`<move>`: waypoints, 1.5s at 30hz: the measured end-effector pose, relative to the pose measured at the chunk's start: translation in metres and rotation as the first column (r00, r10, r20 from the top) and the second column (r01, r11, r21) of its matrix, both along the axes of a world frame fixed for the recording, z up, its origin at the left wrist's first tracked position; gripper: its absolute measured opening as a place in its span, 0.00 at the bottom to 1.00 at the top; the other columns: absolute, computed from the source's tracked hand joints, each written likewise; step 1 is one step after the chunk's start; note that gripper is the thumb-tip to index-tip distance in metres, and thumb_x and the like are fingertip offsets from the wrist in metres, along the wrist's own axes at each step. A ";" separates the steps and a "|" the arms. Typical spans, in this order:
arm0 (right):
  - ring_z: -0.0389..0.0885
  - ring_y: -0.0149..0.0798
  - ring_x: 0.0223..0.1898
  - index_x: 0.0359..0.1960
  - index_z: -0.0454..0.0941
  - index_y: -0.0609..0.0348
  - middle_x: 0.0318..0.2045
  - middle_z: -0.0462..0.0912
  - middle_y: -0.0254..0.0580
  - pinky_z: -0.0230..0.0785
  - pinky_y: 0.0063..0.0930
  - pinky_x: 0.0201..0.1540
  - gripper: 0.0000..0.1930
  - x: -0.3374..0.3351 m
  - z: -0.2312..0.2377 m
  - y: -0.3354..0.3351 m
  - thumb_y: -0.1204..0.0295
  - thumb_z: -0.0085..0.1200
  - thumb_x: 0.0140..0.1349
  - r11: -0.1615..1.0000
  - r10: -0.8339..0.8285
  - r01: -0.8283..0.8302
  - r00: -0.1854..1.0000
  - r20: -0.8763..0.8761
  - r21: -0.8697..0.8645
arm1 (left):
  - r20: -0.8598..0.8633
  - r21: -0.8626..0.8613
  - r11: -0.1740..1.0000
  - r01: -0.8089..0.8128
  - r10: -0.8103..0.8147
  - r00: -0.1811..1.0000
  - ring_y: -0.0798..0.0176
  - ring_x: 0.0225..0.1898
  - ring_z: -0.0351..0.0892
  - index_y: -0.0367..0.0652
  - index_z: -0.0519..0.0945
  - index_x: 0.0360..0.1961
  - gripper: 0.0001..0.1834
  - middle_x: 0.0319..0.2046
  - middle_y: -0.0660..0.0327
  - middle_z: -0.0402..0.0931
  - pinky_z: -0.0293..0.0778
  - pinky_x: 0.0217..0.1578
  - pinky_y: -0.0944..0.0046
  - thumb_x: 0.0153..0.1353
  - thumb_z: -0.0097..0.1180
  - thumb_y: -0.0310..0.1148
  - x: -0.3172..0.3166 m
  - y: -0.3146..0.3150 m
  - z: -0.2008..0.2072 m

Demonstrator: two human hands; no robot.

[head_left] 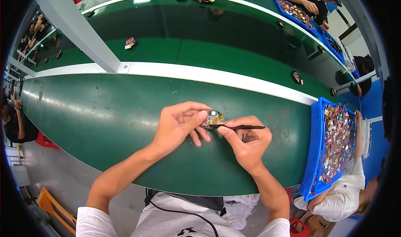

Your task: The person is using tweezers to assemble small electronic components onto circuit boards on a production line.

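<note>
- Two bare hands meet above the middle of a green bench (125,153), seen from the wearer's head.
- The left hand (177,126) grips a small device (214,115), shiny and clear on top with a yellow patch, between thumb and fingers; the other fingers are loosely spread.
- The right hand (249,147) pinches a thin black tool (252,127), which lies nearly level, its left end at the device's lower edge; whether the tip touches is too small to tell.
- To the right, a blue tray (316,153) on the bench is heaped with small reddish parts (336,141).
- Beyond a white rail (209,77) runs a dark green belt (167,51), with a few small pieces spaced well apart.
- A co-worker in a white shirt (344,197) sits at right, one arm along the tray's far side.
</note>
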State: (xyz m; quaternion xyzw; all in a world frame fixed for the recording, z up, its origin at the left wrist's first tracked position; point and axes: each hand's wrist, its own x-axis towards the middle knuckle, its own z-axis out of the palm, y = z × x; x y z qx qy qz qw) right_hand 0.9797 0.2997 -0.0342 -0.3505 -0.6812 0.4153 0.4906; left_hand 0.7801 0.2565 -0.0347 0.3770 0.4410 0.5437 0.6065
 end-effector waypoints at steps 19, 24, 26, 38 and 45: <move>0.64 0.15 0.13 0.34 0.85 0.62 0.22 0.84 0.32 0.49 0.16 0.17 0.09 -0.002 0.001 0.001 0.80 0.73 0.53 1.000 0.005 -0.004 0.999 0.050 -0.012 | -0.051 0.015 1.000 -0.014 0.014 0.999 0.58 0.25 0.87 0.26 0.79 0.52 0.14 0.37 0.47 0.85 0.82 0.20 0.67 0.73 0.55 0.28 -0.004 0.001 -0.003; 0.64 0.16 0.13 0.35 0.86 0.61 0.28 0.88 0.35 0.51 0.16 0.16 0.09 -0.002 0.002 0.003 0.80 0.73 0.53 0.999 0.042 -0.042 0.999 0.027 0.015 | -0.017 -0.044 0.999 -0.028 0.028 0.999 0.59 0.25 0.86 0.26 0.80 0.50 0.14 0.34 0.50 0.84 0.80 0.20 0.68 0.72 0.57 0.28 -0.005 0.002 -0.001; 0.64 0.17 0.13 0.35 0.86 0.61 0.32 0.90 0.37 0.53 0.16 0.16 0.09 -0.003 0.002 0.002 0.81 0.73 0.52 0.995 0.049 -0.054 0.996 0.069 0.079 | -0.024 -0.031 0.999 -0.021 0.020 1.000 0.59 0.25 0.87 0.26 0.79 0.51 0.14 0.35 0.49 0.85 0.81 0.20 0.68 0.72 0.56 0.28 -0.006 0.002 -0.004; 0.62 0.20 0.10 0.30 0.86 0.58 0.31 0.91 0.36 0.53 0.18 0.15 0.08 -0.005 0.003 0.003 0.82 0.71 0.50 0.975 0.053 -0.080 0.990 0.134 0.207 | -0.026 -0.025 1.000 0.004 -0.005 1.000 0.60 0.26 0.87 0.26 0.79 0.52 0.14 0.37 0.48 0.85 0.82 0.22 0.68 0.72 0.55 0.27 -0.006 0.002 -0.003; 0.74 0.27 0.14 0.29 0.86 0.57 0.28 0.90 0.37 0.58 0.20 0.17 0.10 -0.007 0.000 0.002 0.85 0.68 0.47 0.912 0.066 -0.123 0.986 0.156 0.392 | -0.109 -0.058 0.998 0.019 -0.025 0.994 0.65 0.26 0.86 0.26 0.79 0.52 0.14 0.33 0.51 0.84 0.82 0.23 0.69 0.66 0.60 0.20 -0.004 0.003 0.002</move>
